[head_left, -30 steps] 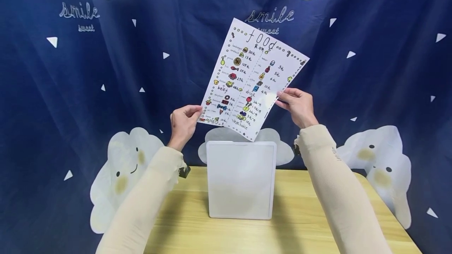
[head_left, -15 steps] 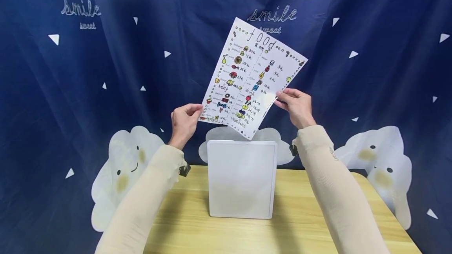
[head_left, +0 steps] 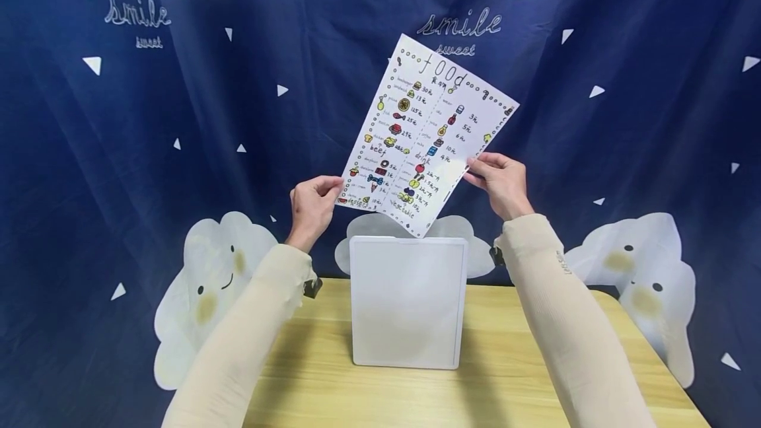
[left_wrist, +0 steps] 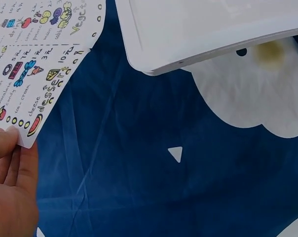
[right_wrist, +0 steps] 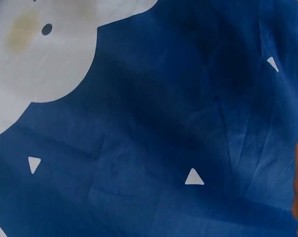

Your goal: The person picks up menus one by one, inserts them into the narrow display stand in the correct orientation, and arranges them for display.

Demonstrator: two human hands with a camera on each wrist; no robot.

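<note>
Currently the hand-drawn food menu sheet (head_left: 425,134) is held in the air, tilted, its lowest corner just above the top edge of the upright white board (head_left: 407,302). I judge it light, thin and floppy, possibly glossy, so likely to bow or slip unless gripped at two opposite edges. Left hand (head_left: 312,207) pinches the lower-left corner, thumb on the printed face. Right hand (head_left: 502,180) pinches the lower right edge between thumb and fingers. In the left wrist view the corner sits against the fingertips (left_wrist: 3,143). The board stands on the wooden table (head_left: 523,375); a navy cloud-print curtain (head_left: 119,124) hangs at the far side.
</note>
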